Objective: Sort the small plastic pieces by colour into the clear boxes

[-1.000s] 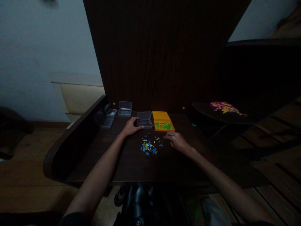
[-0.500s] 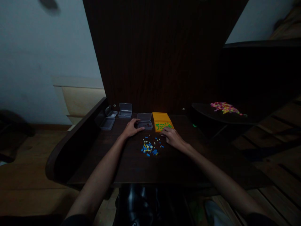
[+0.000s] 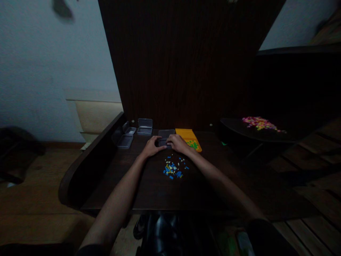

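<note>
A small clear plastic box (image 3: 165, 134) with its lid up sits at the back of the dark table (image 3: 149, 185). My left hand (image 3: 152, 146) rests against the box's left side, fingers curled on it. My right hand (image 3: 178, 143) lies over the box's right front, fingers bent down onto it; whether it holds a piece is hidden. Just in front of both hands lies a loose scatter of blue, yellow and white small pieces (image 3: 173, 168). An orange tray (image 3: 188, 135) holding green pieces stands right of the box, partly covered by my right wrist.
Three more clear boxes (image 3: 144, 127) stand at the table's back left, by a raised curved side rail (image 3: 87, 156). A dark wooden panel rises behind. A round side shelf (image 3: 239, 129) on the right carries a heap of pink and yellow pieces (image 3: 259, 123).
My right hand has moved left from beside the orange tray onto the clear box. My left hand has stayed on the box. The view has drifted slightly.
</note>
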